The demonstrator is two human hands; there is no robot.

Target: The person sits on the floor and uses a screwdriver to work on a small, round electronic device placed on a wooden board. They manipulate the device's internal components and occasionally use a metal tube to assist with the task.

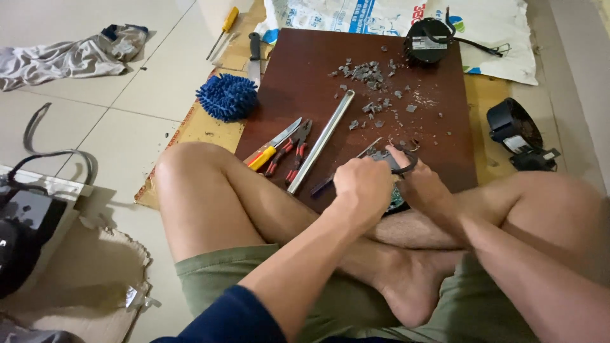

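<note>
Left hand (363,185) clenches a thin tool (346,170) while right hand (422,185) grasps the dark part (397,162); steady leverage over the brown worktop (305,82) seems wisest.

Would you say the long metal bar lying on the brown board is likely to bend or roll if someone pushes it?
The metal bar looks straight and rigid, so probably stiff. It seems angular rather than round, so it would likely slide on the smooth brown board, not roll.

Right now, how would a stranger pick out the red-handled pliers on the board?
Find the dark brown board before the person's crossed legs. Near its lower left edge lie the pliers, between a yellow-handled cutter and a long metal bar. Only the pliers have paired red-and-black handles.
</note>
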